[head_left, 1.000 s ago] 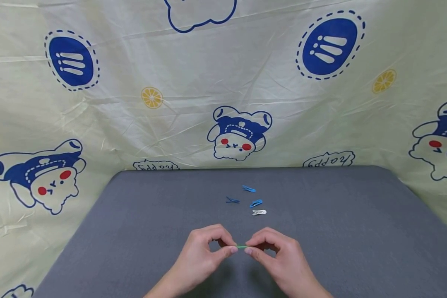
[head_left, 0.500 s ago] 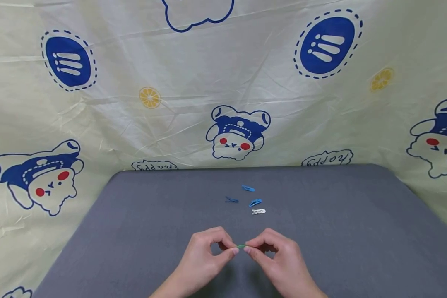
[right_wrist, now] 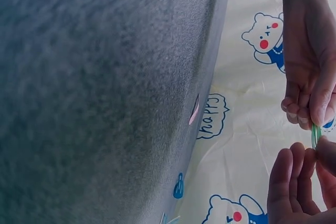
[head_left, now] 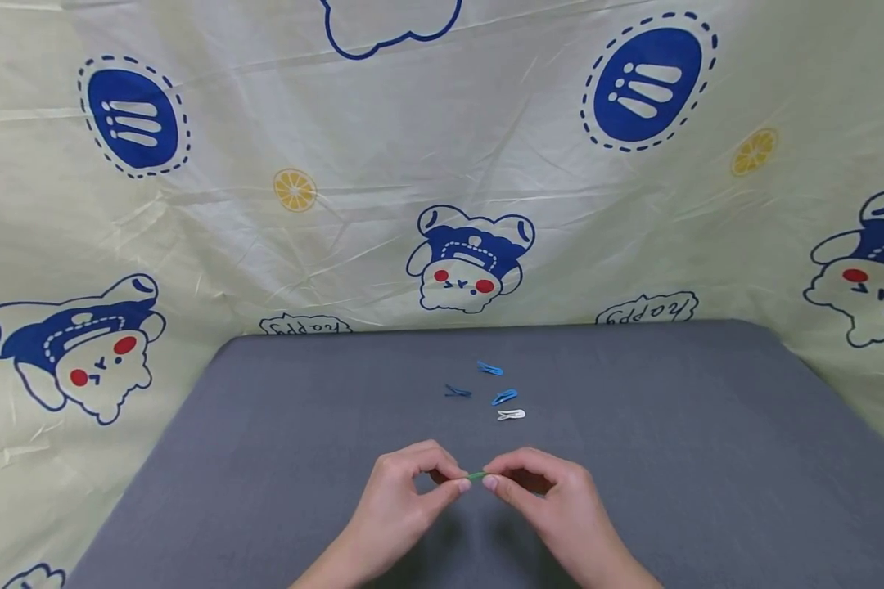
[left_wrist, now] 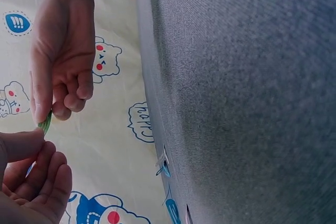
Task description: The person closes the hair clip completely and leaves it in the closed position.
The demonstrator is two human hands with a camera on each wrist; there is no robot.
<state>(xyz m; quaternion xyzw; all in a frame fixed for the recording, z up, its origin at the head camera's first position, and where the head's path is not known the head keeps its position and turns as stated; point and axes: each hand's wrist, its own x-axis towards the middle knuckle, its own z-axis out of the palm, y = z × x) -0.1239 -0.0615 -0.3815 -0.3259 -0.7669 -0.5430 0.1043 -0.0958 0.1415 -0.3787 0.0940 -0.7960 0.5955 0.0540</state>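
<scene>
Between my two hands is a small green hair clip, held end to end above the table. My left hand pinches its left end between thumb and index finger. The opposite end is pinched the same way by my right hand. Only the short middle part of the clip shows in the head view; fingertips cover both ends. In the right wrist view the green clip shows its slim looped frame. Beyond the hands lie a white hair clip, a dark blue one and two brighter blue ones.
A grey cloth-covered table spreads out under the hands. Behind it and along its sides hangs a pale curtain printed with cartoon bears. The loose clips lie in a small group at the table's middle, farther off than the hands.
Both hands have shifted slightly up and forward with the green hair clip, which now slants a little, its right end higher. The clips on the table have stayed put.
</scene>
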